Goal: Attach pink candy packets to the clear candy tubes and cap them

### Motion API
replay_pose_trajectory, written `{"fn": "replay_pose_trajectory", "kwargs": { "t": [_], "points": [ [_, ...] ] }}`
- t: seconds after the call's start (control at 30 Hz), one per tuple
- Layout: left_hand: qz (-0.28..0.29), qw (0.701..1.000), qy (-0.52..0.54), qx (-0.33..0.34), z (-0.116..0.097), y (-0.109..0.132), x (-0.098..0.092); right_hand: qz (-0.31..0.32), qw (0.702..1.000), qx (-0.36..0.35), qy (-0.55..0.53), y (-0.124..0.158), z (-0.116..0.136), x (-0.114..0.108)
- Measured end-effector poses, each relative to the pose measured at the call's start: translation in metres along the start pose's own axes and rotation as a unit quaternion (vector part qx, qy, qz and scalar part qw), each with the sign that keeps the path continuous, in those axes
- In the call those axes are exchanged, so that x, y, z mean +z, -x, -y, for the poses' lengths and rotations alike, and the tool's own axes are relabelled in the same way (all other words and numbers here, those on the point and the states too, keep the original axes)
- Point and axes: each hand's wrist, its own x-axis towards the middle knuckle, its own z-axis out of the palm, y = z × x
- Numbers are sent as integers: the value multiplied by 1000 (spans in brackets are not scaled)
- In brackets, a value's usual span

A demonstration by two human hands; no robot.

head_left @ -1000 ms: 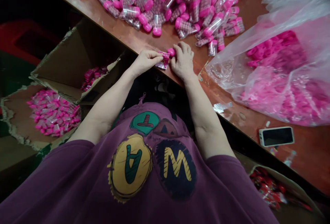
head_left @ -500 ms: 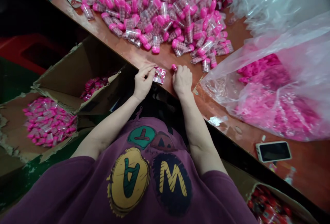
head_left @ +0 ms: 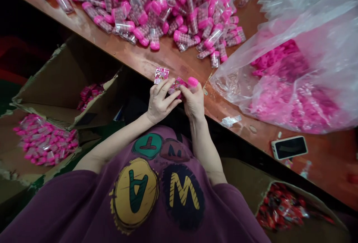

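Observation:
My left hand [head_left: 162, 99] and my right hand [head_left: 192, 99] meet at the table's front edge. Between them is a small bottle with a pink cap [head_left: 192, 82], its body partly behind my right fingers. A pink printed label [head_left: 176, 85] lies against the bottle, and the fingertips of both hands press on it. Beyond my left fingertips, another pink printed label [head_left: 161, 75] rests at the table edge. Farther back spreads a big heap of clear bottles with pink caps [head_left: 153, 8], filled with small pink balls.
A clear bag of pink pieces [head_left: 296, 97] lies on the right of the table [head_left: 246, 129], with a phone [head_left: 289, 148] near it. Cardboard boxes [head_left: 41, 97] with pink-capped bottles stand lower left. A box of red items [head_left: 282, 207] is lower right.
My hands have come together, bringing the pink-capped bottle against a label. The view has shifted, so the heap appears farther left and higher.

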Motion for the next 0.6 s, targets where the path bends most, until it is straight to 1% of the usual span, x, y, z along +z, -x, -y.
{"fn": "replay_pose_trajectory", "kwargs": {
  "t": [0.03,0.07,0.1,0.13,0.17,0.2,0.23,0.27,0.3,0.33,0.43,0.53,0.6],
  "points": [
    [-14,999,25,-28,-4,-1,-3,-2,1000,-14,14,-1,1,-4],
    [-23,995,59,-71,-8,-3,-7,4,999,-23,29,-1,4,-8],
    [-19,986,104,-126,-11,-6,-12,20,998,-26,46,-2,7,-12],
    [7,969,159,-187,-14,-9,-16,43,997,-25,63,-2,11,-16],
    [52,943,220,-245,-16,-13,-20,71,994,-20,80,-1,14,-19],
    [103,909,278,-292,-17,-16,-24,97,991,-13,95,0,17,-22],
    [148,875,325,-327,-18,-20,-26,114,988,-5,104,1,19,-24],
    [173,847,358,-352,-19,-22,-28,121,987,2,109,3,20,-24],
    [175,829,380,-372,-19,-24,-28,117,987,9,109,5,20,-24],
    [158,819,393,-387,-20,-25,-28,109,989,17,103,8,18,-24],
    [81,800,421,-420,-24,-23,-21,84,992,46,77,19,8,-19],
    [38,773,447,-449,-27,-19,-12,40,997,40,55,29,-2,-13],
    [20,755,457,-470,-27,-16,-8,12,998,27,49,32,-5,-12]
  ]
}}
